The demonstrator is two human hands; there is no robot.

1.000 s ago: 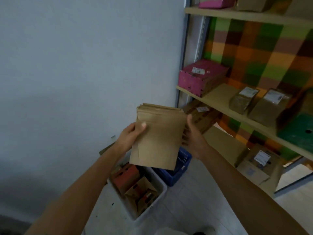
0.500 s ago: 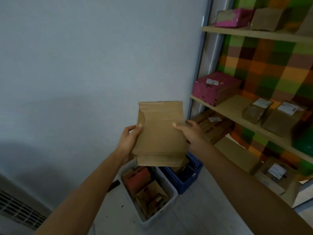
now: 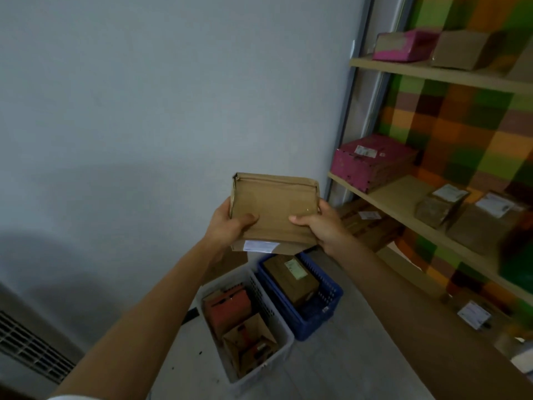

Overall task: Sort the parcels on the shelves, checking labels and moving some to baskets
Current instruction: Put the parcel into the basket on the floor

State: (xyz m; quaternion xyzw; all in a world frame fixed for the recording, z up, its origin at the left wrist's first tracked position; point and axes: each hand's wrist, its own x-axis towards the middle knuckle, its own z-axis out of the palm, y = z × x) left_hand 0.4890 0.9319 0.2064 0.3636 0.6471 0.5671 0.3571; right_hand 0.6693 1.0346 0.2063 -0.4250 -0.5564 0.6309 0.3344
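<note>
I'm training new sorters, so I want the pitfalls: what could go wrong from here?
The label sits at the lower edge of the brown parcel, only partly visible; a misread could send it wrong.
The white basket and blue basket sit side by side below; a drop might land in either.

No legible text; labels (image 3: 261, 246) on brown parcel (image 3: 274, 209), blue-basket parcel (image 3: 294, 281) and pink box (image 3: 375, 166) all blurred.
</note>
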